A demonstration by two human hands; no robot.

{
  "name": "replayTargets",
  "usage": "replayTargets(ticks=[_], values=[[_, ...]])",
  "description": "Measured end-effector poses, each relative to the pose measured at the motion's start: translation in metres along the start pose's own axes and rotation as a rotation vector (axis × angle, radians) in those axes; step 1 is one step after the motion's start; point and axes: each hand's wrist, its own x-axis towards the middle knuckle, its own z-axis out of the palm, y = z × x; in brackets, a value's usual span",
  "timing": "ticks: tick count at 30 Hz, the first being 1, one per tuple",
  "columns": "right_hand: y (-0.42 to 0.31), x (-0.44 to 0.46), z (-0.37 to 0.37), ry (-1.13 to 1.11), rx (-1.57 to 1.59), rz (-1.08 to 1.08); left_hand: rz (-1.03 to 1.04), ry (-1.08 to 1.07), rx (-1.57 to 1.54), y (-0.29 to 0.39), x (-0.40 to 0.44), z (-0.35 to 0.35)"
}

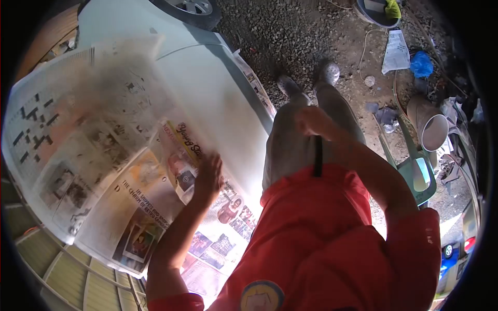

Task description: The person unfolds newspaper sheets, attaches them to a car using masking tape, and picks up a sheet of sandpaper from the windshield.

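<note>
The left hand [209, 179] rests with its fingers close together, gripping nothing visible, on the edge of the newspaper [179, 155], which lies over the pale car panel [207, 93]; the right hand [314, 123] is curled above the thigh beside a dark strip [318, 155], and whether it grips anything cannot be told. Good handling probably calls for light, even palm pressure; smoothing outward along the edge should limit creases, while a sharp drag could tear or shift the sheet.
</note>
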Motion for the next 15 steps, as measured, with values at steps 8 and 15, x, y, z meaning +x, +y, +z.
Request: replayTargets(ticks=[8, 15], values=[[-0.036, -0.052, -0.080, 0.537, 0.617, 0.591, 0.017, -0.139, -0.720, 0.036, -0.016, -0.008], [-0.152, 0.101, -0.096, 0.289, 0.252, 0.191, -0.541, 1.102, -1.730, 0.013, -0.038, -0.064]])
